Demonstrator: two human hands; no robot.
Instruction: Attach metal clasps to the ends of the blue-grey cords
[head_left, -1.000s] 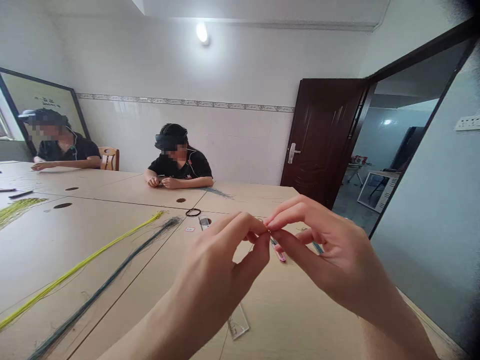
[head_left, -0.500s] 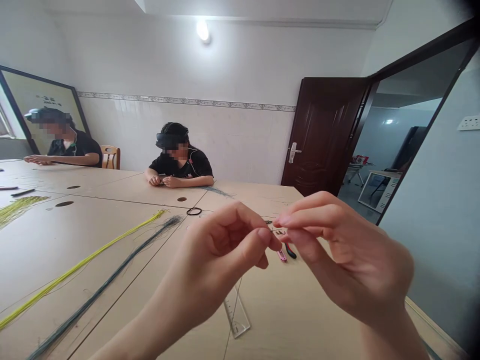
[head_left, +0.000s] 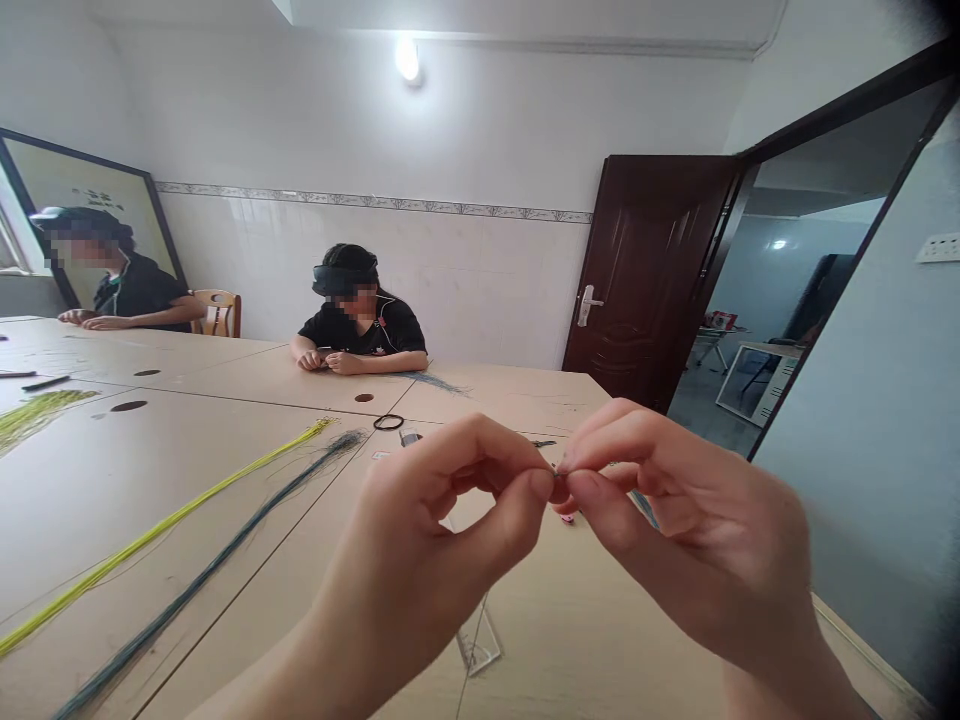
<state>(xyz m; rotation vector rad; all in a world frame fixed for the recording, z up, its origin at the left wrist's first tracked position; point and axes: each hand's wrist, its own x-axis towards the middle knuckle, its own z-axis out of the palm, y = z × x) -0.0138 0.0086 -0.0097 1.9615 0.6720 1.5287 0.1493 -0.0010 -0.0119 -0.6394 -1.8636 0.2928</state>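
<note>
My left hand (head_left: 435,540) and my right hand (head_left: 675,530) are raised above the table (head_left: 300,560), fingertips meeting in the middle of the view. Each hand pinches with thumb and forefinger on a tiny thin piece, too small to name. Below and behind the hands lie a clear plastic ruler (head_left: 476,640) and a pink-handled tool (head_left: 568,517), mostly hidden by my fingers.
A long yellow wire bundle (head_left: 157,530) and a dark wire bundle (head_left: 210,570) stretch across the table on the left. A black ring (head_left: 388,423) lies farther back. Two other people (head_left: 356,325) sit at the far side. An open brown door (head_left: 645,280) stands at the right.
My fingertips, slightly apart half a second ago, have come together again and both hands have dropped a little. The person at far left has shifted.
</note>
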